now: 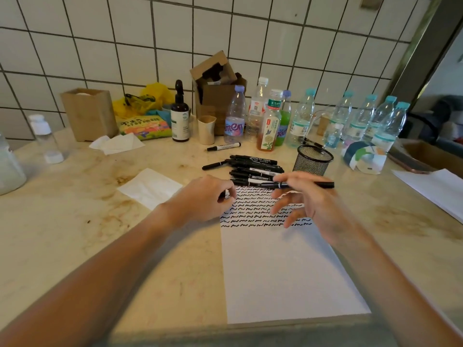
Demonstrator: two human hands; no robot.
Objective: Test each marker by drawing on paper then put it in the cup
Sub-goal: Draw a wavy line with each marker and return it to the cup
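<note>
While right hand (310, 196) pinches marker (304, 184) level | left hand (203, 199) curled

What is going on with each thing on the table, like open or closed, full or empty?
Marker: pinched in the right hand, held level above the paper.
Left hand: fingers curled, seemingly around a small dark thing, maybe the cap.
Mesh cup: upright, looks empty.
Pile of markers: lying flat, capped.
Paper: top part covered in squiggles, the rest blank.
Cardboard box: flaps open.
Spray bottle: upright.
</note>
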